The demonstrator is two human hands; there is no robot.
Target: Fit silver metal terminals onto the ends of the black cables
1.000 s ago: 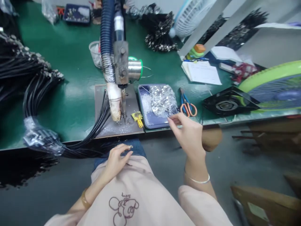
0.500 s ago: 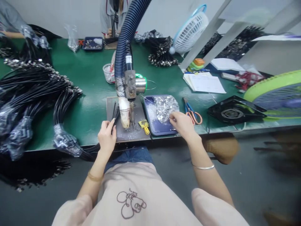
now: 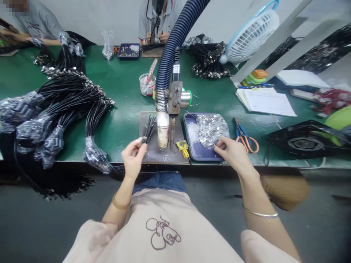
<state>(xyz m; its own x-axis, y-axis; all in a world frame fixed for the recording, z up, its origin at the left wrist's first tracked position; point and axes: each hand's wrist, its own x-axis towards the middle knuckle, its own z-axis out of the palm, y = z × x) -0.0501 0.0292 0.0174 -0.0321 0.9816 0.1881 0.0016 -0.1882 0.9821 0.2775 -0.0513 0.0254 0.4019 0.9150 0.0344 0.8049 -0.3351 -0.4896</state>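
My left hand (image 3: 134,155) is closed in a pinch at the near ends of thin black cables (image 3: 150,128), which lie over a grey board (image 3: 153,157). A pale tip shows at its fingers. My right hand (image 3: 233,153) is closed by the near right side of a clear bag of small shiny metal parts (image 3: 212,128); what its fingertips pinch is too small to make out. The bag lies in a dark blue tray (image 3: 204,155) with loose clear bits. Between my hands, a soldering iron (image 3: 172,135) points down beside a white-wrapped hose end (image 3: 163,128).
A ribbed hose (image 3: 175,40) rises over the bench. A yellow tag-like piece (image 3: 182,148) lies left of the tray, orange-handled scissors (image 3: 245,138) right of it. Solder wire (image 3: 186,98), a tub (image 3: 147,86) and cable bundles (image 3: 95,155) stand around. Two people sit across.
The view has swung left, so the bench appears further right. My right hand has drawn back slightly from the bag toward the tray's near edge. My left hand remains by the cables.
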